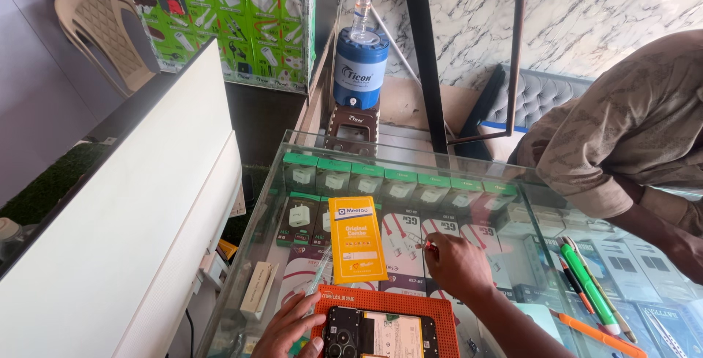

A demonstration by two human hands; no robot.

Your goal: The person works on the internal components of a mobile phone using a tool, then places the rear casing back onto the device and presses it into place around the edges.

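Observation:
My right hand (455, 264) hovers over the glass counter (278, 182), fingertips pinched on a small red-tipped tool (430, 247). My left hand (290, 326) rests at the left edge of an orange work mat (395, 303), fingers spread and lightly touching it. On the mat lies an opened phone (379, 333), back cover off, its camera cluster at the left. A yellow flat package (356, 239) lies on the glass just beyond the mat. A thin clear strip (320, 270) lies beside the package.
Another person's arm and patterned sleeve (622, 146) lean over the counter at right. A green marker (588, 285), pens and an orange tool (597, 334) lie at right. Boxed chargers fill the case under the glass. A blue water dispenser (360, 65) stands behind; a white counter (132, 241) is left.

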